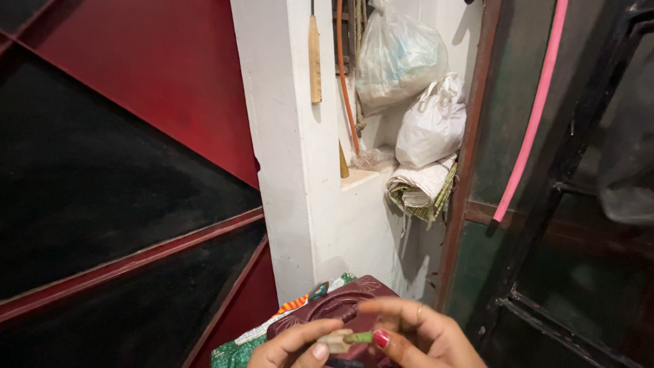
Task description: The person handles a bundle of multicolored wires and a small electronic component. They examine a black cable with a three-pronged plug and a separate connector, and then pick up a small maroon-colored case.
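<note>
At the bottom edge my left hand [289, 347] and my right hand [415, 337] meet, fingertips together. Both pinch a small pale piece with a green end [345, 339], the left on the pale part, the right on the green tip. The right thumb nail is painted red and a ring shows on one finger. Just behind the hands lies a dark maroon carved tray-like object [337, 303], partly covered by my fingers. Under it is green patterned cloth [238, 351].
A white pillar [286, 150] stands ahead, with a recessed shelf holding tied plastic bags [415, 88] and folded papers [422, 191]. A red and black panelled wall [122, 157] fills the left. On the right are a dark metal grille door [565, 225] and a pink hose [535, 109].
</note>
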